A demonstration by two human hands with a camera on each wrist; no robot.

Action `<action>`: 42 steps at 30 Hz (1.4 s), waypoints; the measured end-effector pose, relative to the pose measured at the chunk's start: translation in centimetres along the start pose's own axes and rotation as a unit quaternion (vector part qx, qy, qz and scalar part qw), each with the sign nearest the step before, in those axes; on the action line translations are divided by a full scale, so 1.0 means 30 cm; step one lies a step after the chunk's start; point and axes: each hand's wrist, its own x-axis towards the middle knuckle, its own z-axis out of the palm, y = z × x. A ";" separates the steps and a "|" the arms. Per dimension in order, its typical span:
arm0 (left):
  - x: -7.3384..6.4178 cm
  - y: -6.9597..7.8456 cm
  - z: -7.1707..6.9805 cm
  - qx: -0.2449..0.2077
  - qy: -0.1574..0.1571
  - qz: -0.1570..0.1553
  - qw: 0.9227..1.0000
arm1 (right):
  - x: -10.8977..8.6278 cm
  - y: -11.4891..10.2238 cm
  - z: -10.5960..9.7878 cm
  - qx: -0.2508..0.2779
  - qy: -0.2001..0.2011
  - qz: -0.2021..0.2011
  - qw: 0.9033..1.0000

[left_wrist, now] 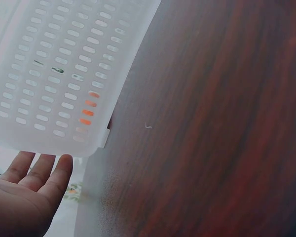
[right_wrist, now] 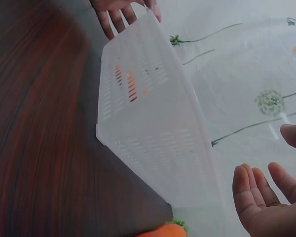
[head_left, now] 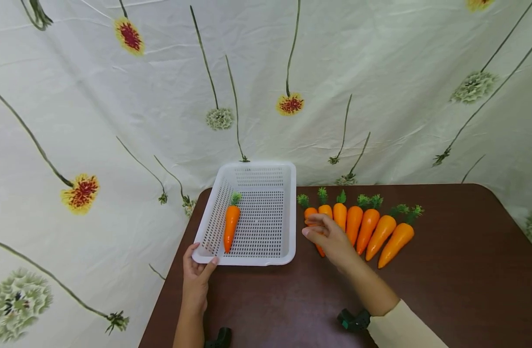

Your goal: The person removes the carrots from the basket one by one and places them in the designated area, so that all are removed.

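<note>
A white plastic basket with slotted walls stands on the table, and one carrot with a green top lies inside along its left side. My left hand grips the basket's near left corner, thumb on the rim and fingers against the outer wall. Several more carrots lie side by side in a row to the right of the basket. Over the leftmost of them is my right hand, fingers loosely bent and thumb apart, holding nothing. It partly hides those carrots. In the right wrist view, one carrot shows at the bottom edge.
The dark brown wooden table carries everything. A pale cloth printed with flowers hangs behind it and along its left side. Dark wrist devices are at both wrists.
</note>
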 end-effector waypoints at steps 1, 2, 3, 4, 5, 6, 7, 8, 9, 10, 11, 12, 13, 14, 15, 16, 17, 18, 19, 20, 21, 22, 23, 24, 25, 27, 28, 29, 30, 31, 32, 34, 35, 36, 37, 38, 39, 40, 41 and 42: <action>0.000 0.000 0.000 0.001 0.001 -0.001 1.000 | 0.002 -0.003 0.008 -0.002 -0.003 -0.004 1.000; -0.001 0.000 0.000 0.002 0.001 -0.001 1.000 | 0.005 -0.004 0.015 -0.001 -0.007 -0.007 1.000; -0.001 0.000 0.001 0.003 0.002 -0.002 1.000 | 0.008 -0.004 0.023 0.002 -0.014 -0.010 1.000; -0.001 0.001 0.001 0.004 0.002 -0.003 1.000 | 0.011 -0.006 0.031 0.008 -0.018 -0.012 1.000; -0.001 0.001 0.001 0.005 0.003 -0.004 1.000 | 0.013 -0.007 0.038 0.011 -0.022 -0.014 1.000; -0.001 0.001 0.001 0.006 0.003 -0.005 1.000 | 0.015 -0.008 0.045 0.015 -0.025 -0.015 0.999; -0.001 0.002 0.001 0.006 0.002 -0.005 1.000 | 0.018 -0.009 0.051 0.019 -0.030 -0.017 0.999; -0.001 0.002 0.002 0.006 0.002 -0.006 1.000 | 0.021 -0.009 0.058 0.024 -0.034 -0.017 0.999; -0.001 0.002 0.001 0.006 0.002 -0.006 1.000 | 0.024 -0.011 0.066 0.026 -0.038 -0.017 0.999; -0.001 0.002 0.001 0.006 0.002 -0.007 1.000 | 0.026 -0.013 0.073 0.026 -0.041 -0.016 0.999; -0.001 0.002 0.000 0.007 0.002 -0.007 1.000 | 0.027 -0.014 0.079 0.025 -0.045 -0.017 0.999; -0.002 0.002 0.000 0.008 0.002 -0.007 1.000 | 0.030 -0.015 0.086 0.025 -0.048 -0.017 0.998; -0.002 0.001 0.000 0.008 0.002 -0.007 1.000 | 0.032 -0.016 0.093 0.023 -0.053 -0.016 0.998; -0.002 0.000 0.000 0.009 0.002 -0.007 1.000 | 0.034 -0.017 0.100 0.021 -0.057 -0.018 0.998; -0.002 -0.001 -0.001 0.009 0.002 -0.006 1.000 | 0.036 -0.017 0.106 0.020 -0.061 -0.018 0.998; -0.002 -0.002 -0.002 0.009 0.002 -0.006 1.000 | 0.039 -0.017 0.113 0.018 -0.063 -0.019 0.998; -0.002 -0.003 -0.003 0.009 0.002 -0.005 1.000 | 0.042 -0.016 0.120 0.017 -0.067 -0.020 0.997; -0.001 -0.005 -0.004 0.009 0.003 -0.004 1.000 | 0.045 -0.016 0.127 0.014 -0.069 -0.020 0.997; -0.001 -0.006 -0.004 0.008 0.004 -0.003 1.000 | 0.048 -0.016 0.134 0.011 -0.072 -0.023 0.997; 0.000 -0.006 -0.005 0.009 0.005 -0.002 1.000 | 0.050 -0.016 0.141 0.010 -0.075 -0.023 0.997; 0.000 -0.006 -0.006 0.008 0.005 -0.001 1.000 | 0.052 -0.017 0.148 0.007 -0.076 -0.022 0.997; 0.000 -0.006 -0.006 0.008 0.005 -0.001 1.000 | 0.054 -0.018 0.154 0.004 -0.079 -0.022 0.997; 0.000 -0.006 -0.006 0.009 0.004 -0.001 1.000 | 0.057 -0.019 0.160 0.002 -0.083 -0.023 0.996; 0.000 -0.005 -0.006 0.009 0.004 -0.001 1.000 | 0.058 -0.020 0.166 0.001 -0.085 -0.023 0.996; -0.002 -0.004 -0.005 0.009 0.003 -0.002 1.000 | 0.060 -0.021 0.171 -0.001 -0.088 -0.026 0.996; -0.004 -0.001 -0.003 0.008 0.000 -0.004 1.000 | 0.064 -0.023 0.181 -0.004 -0.091 -0.028 0.995; -0.005 0.000 -0.003 0.009 -0.001 -0.006 1.000 | 0.067 -0.024 0.187 -0.004 -0.092 -0.029 0.995; -0.006 0.001 -0.001 0.009 -0.002 -0.006 1.000 | 0.069 -0.026 0.192 -0.006 -0.092 -0.029 0.995; -0.006 0.002 -0.001 0.010 -0.002 -0.008 1.000 | 0.071 -0.029 0.198 -0.008 -0.092 -0.029 0.995; -0.007 0.002 -0.001 0.010 -0.003 -0.008 1.000 | 0.073 -0.031 0.204 -0.009 -0.092 -0.030 0.995; -0.007 0.003 -0.001 0.010 -0.002 -0.009 1.000 | 0.076 -0.034 0.211 -0.010 -0.091 -0.027 0.995; -0.007 0.003 -0.001 0.010 -0.002 -0.010 1.000 | 0.080 -0.038 0.222 -0.015 -0.091 -0.025 0.995; -0.007 0.004 -0.001 0.009 -0.001 -0.010 1.000 | 0.082 -0.039 0.228 -0.018 -0.092 -0.028 0.995; -0.006 0.003 -0.001 0.010 -0.001 -0.010 1.000 | 0.084 -0.041 0.234 -0.020 -0.094 -0.027 0.995; -0.005 0.003 -0.001 0.010 -0.001 -0.009 1.000 | 0.085 -0.042 0.238 -0.024 -0.095 -0.027 0.995; -0.005 0.002 -0.001 0.010 -0.002 -0.008 1.000 | 0.087 -0.044 0.242 -0.028 -0.097 -0.026 0.995; -0.004 0.002 -0.001 0.009 -0.002 -0.007 1.000 | 0.089 -0.045 0.247 -0.031 -0.098 -0.025 0.994; -0.003 0.001 -0.001 0.009 -0.002 -0.007 1.000 | 0.091 -0.047 0.251 -0.033 -0.101 -0.023 0.994; -0.002 0.001 -0.002 0.008 -0.002 -0.006 1.000 | 0.093 -0.048 0.255 -0.035 -0.103 -0.022 0.994; -0.001 0.000 -0.002 0.008 -0.002 -0.005 1.000 | 0.096 -0.048 0.259 -0.036 -0.105 -0.018 0.994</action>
